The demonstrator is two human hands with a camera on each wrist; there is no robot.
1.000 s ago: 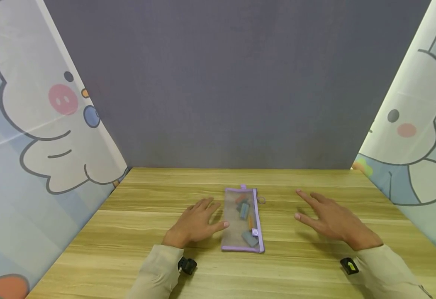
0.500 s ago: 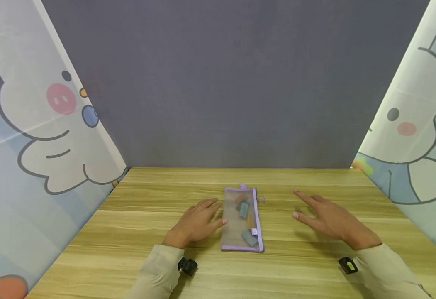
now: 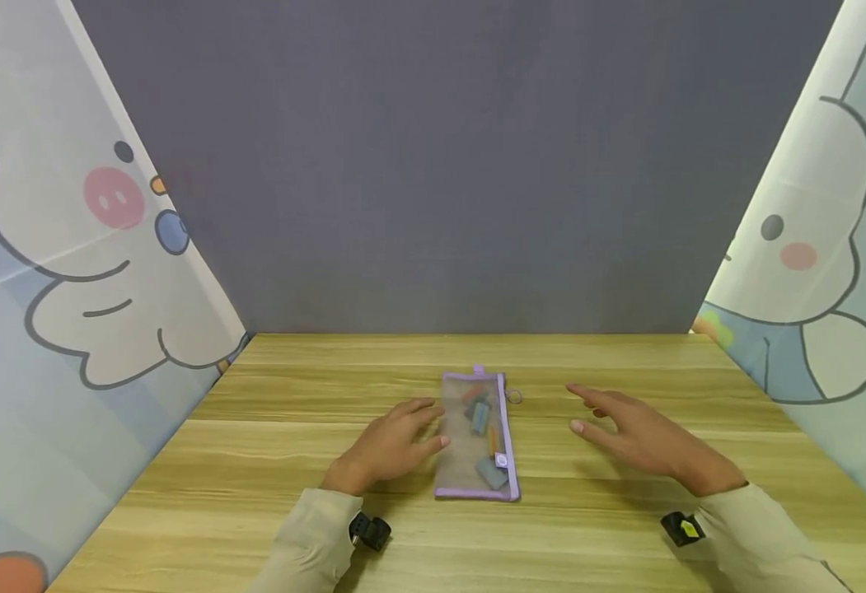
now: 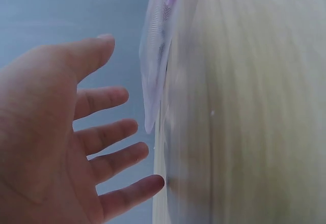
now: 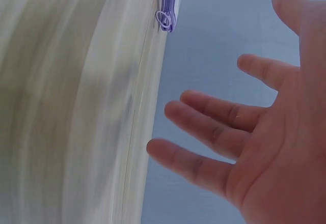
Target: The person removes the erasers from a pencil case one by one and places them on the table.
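Head view: between our released left hand point(image 3: 390, 445) and released right hand point(image 3: 643, 436), a rectangular, purple-edged mesh pouch point(image 3: 453, 465) holds small coloured pieces point(image 3: 480, 418).

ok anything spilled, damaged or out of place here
Nothing stands out: the rectangular purple-edged mesh pouch lies on the wood-grain tabletop, small coloured pieces show inside, and no spill or tear is visible.

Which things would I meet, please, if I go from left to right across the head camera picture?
Pig-nosed cartoon figure, left grip, purple-edged mesh pouch, small ring at the pouch's right edge, right grip, pink-cheeked cartoon figure.
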